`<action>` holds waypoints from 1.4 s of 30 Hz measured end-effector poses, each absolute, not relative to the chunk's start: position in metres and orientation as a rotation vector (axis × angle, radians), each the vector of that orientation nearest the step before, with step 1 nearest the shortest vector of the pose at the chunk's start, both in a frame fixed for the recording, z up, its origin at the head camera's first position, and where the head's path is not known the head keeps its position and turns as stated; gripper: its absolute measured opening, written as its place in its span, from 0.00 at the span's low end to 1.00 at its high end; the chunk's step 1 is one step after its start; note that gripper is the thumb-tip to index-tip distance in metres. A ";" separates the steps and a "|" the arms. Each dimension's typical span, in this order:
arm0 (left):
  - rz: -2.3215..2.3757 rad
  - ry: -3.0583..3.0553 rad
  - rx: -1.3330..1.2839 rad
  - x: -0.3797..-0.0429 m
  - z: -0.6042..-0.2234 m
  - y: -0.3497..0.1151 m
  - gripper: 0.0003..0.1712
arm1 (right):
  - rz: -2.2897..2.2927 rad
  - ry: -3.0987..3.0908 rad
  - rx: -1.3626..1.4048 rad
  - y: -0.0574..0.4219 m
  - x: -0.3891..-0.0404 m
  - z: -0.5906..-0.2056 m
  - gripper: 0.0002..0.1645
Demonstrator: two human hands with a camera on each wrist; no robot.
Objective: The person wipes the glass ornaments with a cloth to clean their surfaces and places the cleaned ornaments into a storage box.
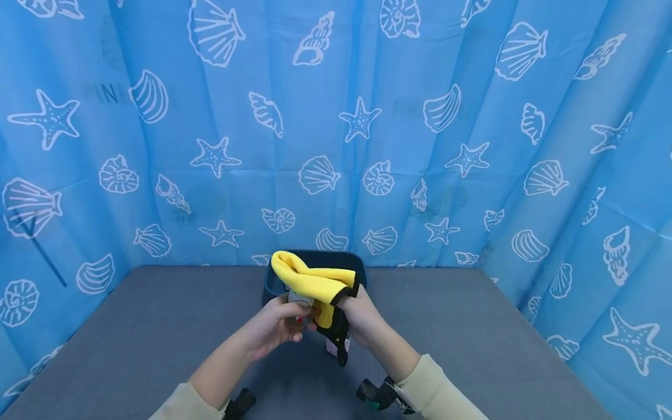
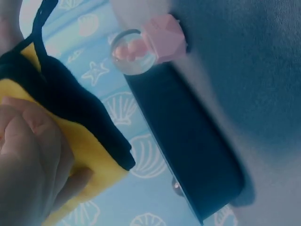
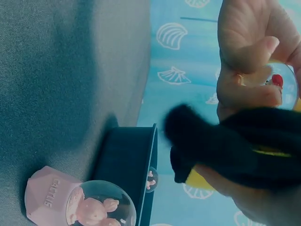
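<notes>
My left hand (image 1: 278,324) grips a small snow globe (image 1: 301,299) with a grey base and a red detail inside its clear ball. The base points up toward the cloth. My right hand (image 1: 362,315) holds a yellow cloth (image 1: 320,284) with black edging and a black loop, bunched against the globe. In the right wrist view, the left fingers curl round the clear ball (image 3: 284,84), while dark edging hides much of the right hand. A pink snow globe (image 3: 51,197) marked CACTUS stands on the table below the hands, mostly covered by the cloth in the head view.
A dark blue bin (image 1: 269,283) stands just behind the hands, near the back of the grey table (image 1: 446,326). Another clear globe (image 3: 151,180) shows at the bin's rim. A blue shell-print curtain (image 1: 336,146) hangs behind and along the sides.
</notes>
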State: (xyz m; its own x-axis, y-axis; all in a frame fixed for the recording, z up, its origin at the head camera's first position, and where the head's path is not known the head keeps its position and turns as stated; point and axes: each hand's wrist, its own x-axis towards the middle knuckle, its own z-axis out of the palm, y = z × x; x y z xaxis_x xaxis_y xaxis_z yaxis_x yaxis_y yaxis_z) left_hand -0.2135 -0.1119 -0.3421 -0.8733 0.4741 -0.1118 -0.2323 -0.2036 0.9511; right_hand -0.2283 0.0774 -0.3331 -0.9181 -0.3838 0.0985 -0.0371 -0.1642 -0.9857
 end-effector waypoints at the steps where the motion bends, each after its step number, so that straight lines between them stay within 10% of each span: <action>1: 2.107 1.620 0.281 -0.214 -0.342 -0.112 0.22 | -2.136 1.859 -0.511 0.077 -0.229 -0.333 0.18; 29: 2.047 1.824 0.243 -0.219 -0.337 -0.114 0.29 | -2.517 1.741 -0.223 0.072 -0.233 -0.341 0.07; 37: 2.142 1.720 0.309 -0.218 -0.344 -0.115 0.10 | -2.263 1.861 -0.668 0.070 -0.226 -0.342 0.23; 42: 2.125 1.683 0.352 -0.216 -0.344 -0.113 0.05 | -2.334 2.029 -0.614 0.063 -0.224 -0.345 0.16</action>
State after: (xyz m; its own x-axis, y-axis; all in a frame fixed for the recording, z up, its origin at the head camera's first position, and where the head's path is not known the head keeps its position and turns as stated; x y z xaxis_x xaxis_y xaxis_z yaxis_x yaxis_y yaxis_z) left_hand -0.2156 -0.1131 -0.3443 -0.8862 0.4604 -0.0522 -0.1563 -0.1909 0.9691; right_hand -0.2239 0.0630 -0.3445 -0.9241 -0.2421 0.2957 -0.2591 -0.1718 -0.9504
